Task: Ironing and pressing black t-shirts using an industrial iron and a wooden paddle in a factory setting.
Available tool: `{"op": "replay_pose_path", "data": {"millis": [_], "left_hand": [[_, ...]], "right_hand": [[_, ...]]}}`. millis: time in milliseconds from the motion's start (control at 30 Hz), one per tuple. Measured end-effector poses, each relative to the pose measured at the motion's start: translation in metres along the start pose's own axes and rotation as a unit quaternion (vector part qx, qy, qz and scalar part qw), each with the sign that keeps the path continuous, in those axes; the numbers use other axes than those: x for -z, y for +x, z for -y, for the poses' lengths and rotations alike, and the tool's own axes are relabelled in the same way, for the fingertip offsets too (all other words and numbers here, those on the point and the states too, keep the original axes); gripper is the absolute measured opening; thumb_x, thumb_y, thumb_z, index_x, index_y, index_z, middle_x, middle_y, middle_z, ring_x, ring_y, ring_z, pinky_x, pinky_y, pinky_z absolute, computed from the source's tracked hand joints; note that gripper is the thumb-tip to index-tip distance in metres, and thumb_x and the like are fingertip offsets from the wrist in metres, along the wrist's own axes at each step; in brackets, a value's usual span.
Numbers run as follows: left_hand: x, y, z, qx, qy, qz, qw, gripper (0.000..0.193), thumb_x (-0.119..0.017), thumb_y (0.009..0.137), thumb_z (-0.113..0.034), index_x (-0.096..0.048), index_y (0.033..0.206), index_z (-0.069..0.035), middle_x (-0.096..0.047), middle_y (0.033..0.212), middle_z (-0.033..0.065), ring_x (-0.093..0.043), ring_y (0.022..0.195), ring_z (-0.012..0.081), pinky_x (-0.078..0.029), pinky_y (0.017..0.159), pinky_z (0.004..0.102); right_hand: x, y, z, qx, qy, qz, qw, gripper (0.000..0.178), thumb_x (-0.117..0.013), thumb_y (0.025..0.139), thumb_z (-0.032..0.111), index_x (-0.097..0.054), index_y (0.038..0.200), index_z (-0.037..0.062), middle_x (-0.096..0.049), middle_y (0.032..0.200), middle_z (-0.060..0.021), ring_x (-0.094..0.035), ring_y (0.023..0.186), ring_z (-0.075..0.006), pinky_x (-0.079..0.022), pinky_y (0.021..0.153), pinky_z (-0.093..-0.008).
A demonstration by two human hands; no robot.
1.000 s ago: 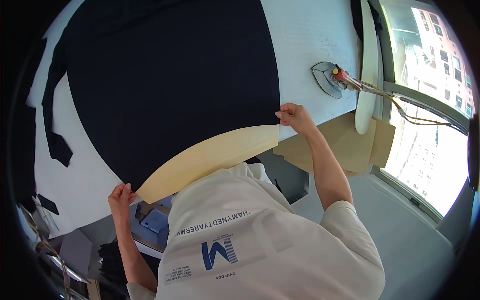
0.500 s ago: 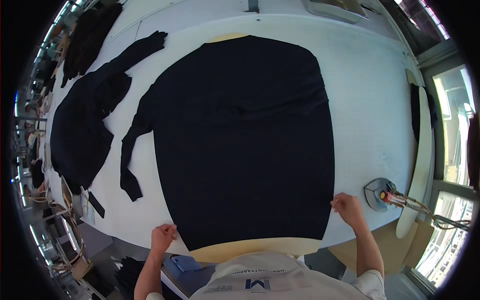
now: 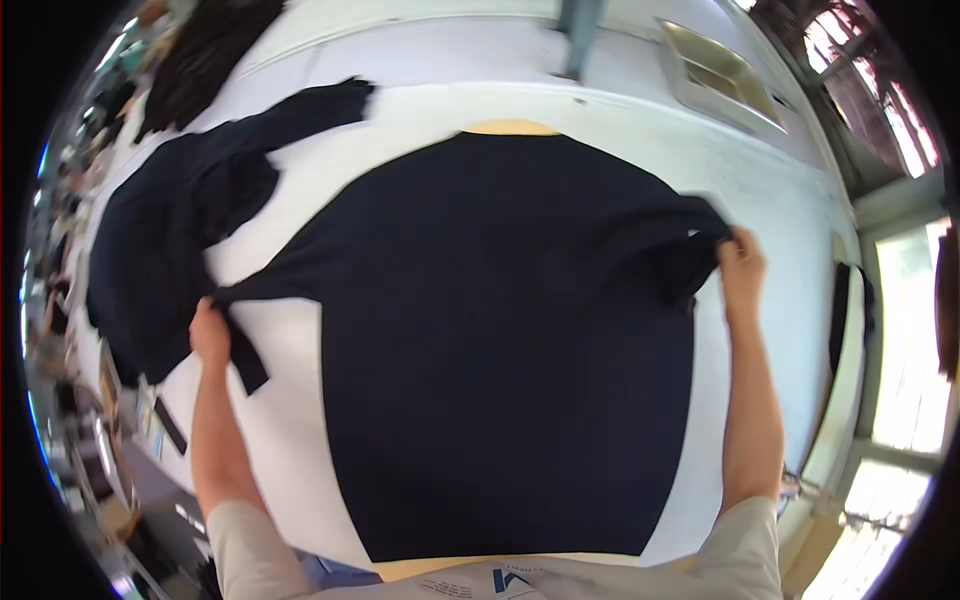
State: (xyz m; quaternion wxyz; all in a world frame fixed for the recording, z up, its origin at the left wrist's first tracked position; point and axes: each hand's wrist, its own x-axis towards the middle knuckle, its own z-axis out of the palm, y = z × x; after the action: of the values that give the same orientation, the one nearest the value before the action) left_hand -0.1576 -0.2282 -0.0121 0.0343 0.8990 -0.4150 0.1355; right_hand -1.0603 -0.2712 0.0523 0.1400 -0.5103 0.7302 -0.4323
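A dark navy sweater point(image 3: 500, 380) lies spread over a pale yellow board point(image 3: 515, 127), which peeks out at the neck and below the hem. Out at the left, my left hand point(image 3: 210, 332) is closed on the sweater's left sleeve, and the cuff end hangs down beyond my fingers. On the other side my right hand point(image 3: 741, 275) grips the right sleeve and holds it up off the table, bunched and slightly blurred. Both arms reach forward along the sweater's sides.
Another dark garment point(image 3: 150, 240) lies crumpled at the left, with a dark pile point(image 3: 205, 60) behind it. A metal tray point(image 3: 722, 75) and a grey post point(image 3: 578, 40) stand at the back. The white table point(image 3: 775, 240) ends near windows on the right.
Both hands have moved forward from beside the hem and taken hold of the sleeves. The left sleeve is drawn outward, and the right one now shows, lifted. The view has shifted.
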Motion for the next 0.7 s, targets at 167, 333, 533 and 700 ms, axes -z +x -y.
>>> {"op": "replay_pose_path", "data": {"millis": [167,333,533,700], "left_hand": [[0.009,-0.033,-0.096,-0.210,-0.094,-0.042,0.972,0.035,-0.060,0.102,-0.017,-0.064,0.136,-0.010,-0.068,0.120,0.0156,-0.065,0.109,0.0387,-0.052,0.093,0.0480],[0.008,-0.015,-0.275,-0.306,-0.375,0.095,0.870,0.046,-0.063,0.102,-0.016,-0.057,0.147,-0.009,-0.064,0.137,0.0189,-0.060,0.128,0.0320,-0.045,0.109,0.0407],[0.001,-0.011,-0.375,-0.268,-0.298,0.164,0.902,0.034,-0.067,0.101,-0.033,-0.074,0.122,-0.007,-0.073,0.114,0.0126,-0.069,0.102,0.0222,-0.052,0.092,0.0369],[-0.005,-0.002,-0.371,-0.228,-0.326,0.181,0.900,0.030,-0.067,0.099,-0.031,-0.075,0.111,-0.005,-0.075,0.092,0.0104,-0.071,0.090,0.0238,-0.052,0.085,0.0358]], "right_hand": [[0.149,0.032,-0.146,-0.280,-0.299,-0.156,0.899,0.040,-0.065,0.093,0.015,-0.063,0.131,0.0016,-0.066,0.099,-0.0101,-0.061,0.082,-0.0220,-0.049,0.073,-0.0346],[-0.011,0.054,-0.056,0.089,-0.150,0.054,0.983,0.037,-0.065,0.095,0.015,-0.065,0.131,0.0056,-0.069,0.121,-0.0161,-0.067,0.113,-0.0309,-0.052,0.099,-0.0414],[-0.129,0.103,-0.002,0.033,-0.199,0.176,0.963,0.027,-0.067,0.095,0.028,-0.077,0.116,0.0146,-0.072,0.119,-0.0163,-0.066,0.116,-0.0334,-0.052,0.100,-0.0457],[-0.131,0.126,-0.010,-0.021,-0.109,0.215,0.970,0.028,-0.070,0.090,0.031,-0.079,0.108,0.0124,-0.078,0.099,-0.0141,-0.071,0.099,-0.0321,-0.055,0.092,-0.0422]]}}
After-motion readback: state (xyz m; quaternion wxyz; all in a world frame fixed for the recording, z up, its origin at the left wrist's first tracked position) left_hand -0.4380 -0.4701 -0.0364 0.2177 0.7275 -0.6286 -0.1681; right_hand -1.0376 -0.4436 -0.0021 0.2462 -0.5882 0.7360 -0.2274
